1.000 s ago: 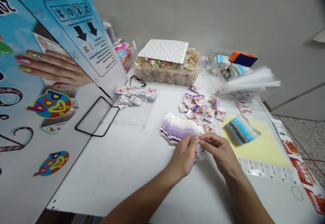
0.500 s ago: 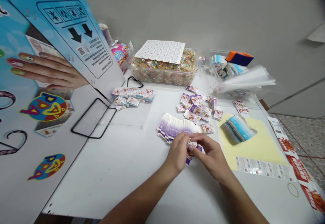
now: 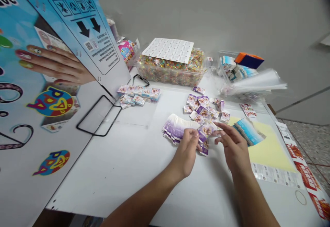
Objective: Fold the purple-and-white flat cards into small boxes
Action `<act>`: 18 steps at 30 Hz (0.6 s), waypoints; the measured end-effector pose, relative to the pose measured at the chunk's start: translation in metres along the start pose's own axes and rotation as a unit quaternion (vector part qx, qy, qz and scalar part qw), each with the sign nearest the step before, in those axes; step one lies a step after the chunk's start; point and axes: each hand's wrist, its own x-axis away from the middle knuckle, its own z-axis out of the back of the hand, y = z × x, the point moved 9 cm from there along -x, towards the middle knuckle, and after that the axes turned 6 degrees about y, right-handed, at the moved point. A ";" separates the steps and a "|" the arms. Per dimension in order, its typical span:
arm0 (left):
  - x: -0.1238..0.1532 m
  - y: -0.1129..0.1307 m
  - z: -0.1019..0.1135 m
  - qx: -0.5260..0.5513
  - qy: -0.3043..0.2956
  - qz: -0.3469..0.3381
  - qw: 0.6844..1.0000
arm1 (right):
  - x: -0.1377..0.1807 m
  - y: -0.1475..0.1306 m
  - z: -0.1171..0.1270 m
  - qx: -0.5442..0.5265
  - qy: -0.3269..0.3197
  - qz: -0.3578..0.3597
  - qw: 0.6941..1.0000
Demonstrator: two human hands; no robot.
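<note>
A small purple-and-white printed card point(image 3: 206, 130), partly blurred, is between my hands. My left hand point(image 3: 187, 151) is closed, its thumb and forefinger pinched at the card's left edge. My right hand point(image 3: 234, 148) has its fingers apart beside the card's right edge; whether the fingertips touch it is unclear. Below the card, another purple printed piece point(image 3: 204, 150) lies on the table, partly covered. To the left fans a stack of purple-and-white flat cards point(image 3: 175, 127). Just behind lies a loose pile of small purple boxes point(image 3: 201, 108).
Blue-and-white small boxes point(image 3: 139, 92) sit at the left behind a black wire frame point(image 3: 85, 118). A clear tub of colourful packets point(image 3: 170, 74) stands at the back. On the right, a blue card stack point(image 3: 249, 131) rests on yellow paper point(image 3: 273, 151). A tall printed display point(image 3: 59, 117) borders the left.
My hands have moved apart, the right hand shifting right and its fingers spreading. The card between them shows more fully. The whole view has shifted slightly.
</note>
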 end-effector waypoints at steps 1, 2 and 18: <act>-0.002 -0.001 0.003 0.023 0.014 0.004 1.000 | -0.004 -0.002 0.004 -0.006 0.008 0.010 1.000; -0.005 -0.003 0.005 0.050 0.026 0.011 0.998 | -0.007 -0.003 0.008 -0.011 0.014 0.017 1.000; -0.008 0.002 0.007 0.147 0.007 0.025 0.989 | 0.013 0.001 -0.029 0.375 -0.246 0.167 0.878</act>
